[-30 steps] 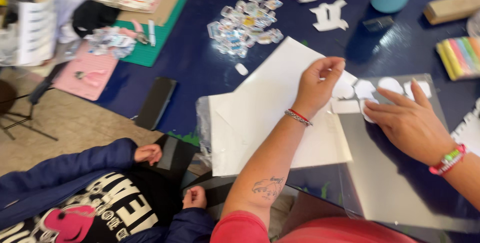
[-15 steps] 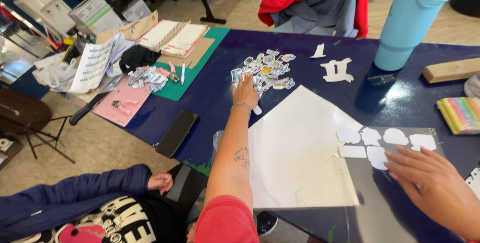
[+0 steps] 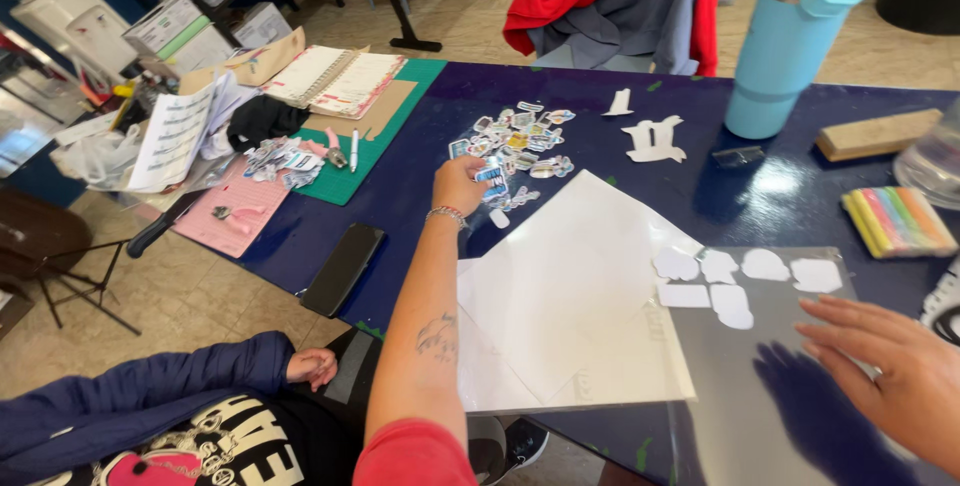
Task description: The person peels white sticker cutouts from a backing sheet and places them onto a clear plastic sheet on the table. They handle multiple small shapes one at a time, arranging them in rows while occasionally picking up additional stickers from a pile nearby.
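Left hand lifts a sticker off the pile, right hand flat on the grey sheet.

Dark blue table (image 3: 420, 161) fills the view; on it a big white sheet (image 3: 575, 296) overlaps a grey sheet (image 3: 760, 386). Right hand (image 3: 885, 371) lies open, fingers spread, gripping nothing. Left hand (image 3: 458, 186) pinches one small sticker (image 3: 491, 179) beside the sticker pile (image 3: 522, 138), just beyond the white sheet's top corner.

bare dark tabletop (image 3: 590, 121) open beyond sticker pile (image 3: 515, 141), white sheet (image 3: 570, 296) flat beneath, tall blue bottle (image 3: 790, 41) blocking far right
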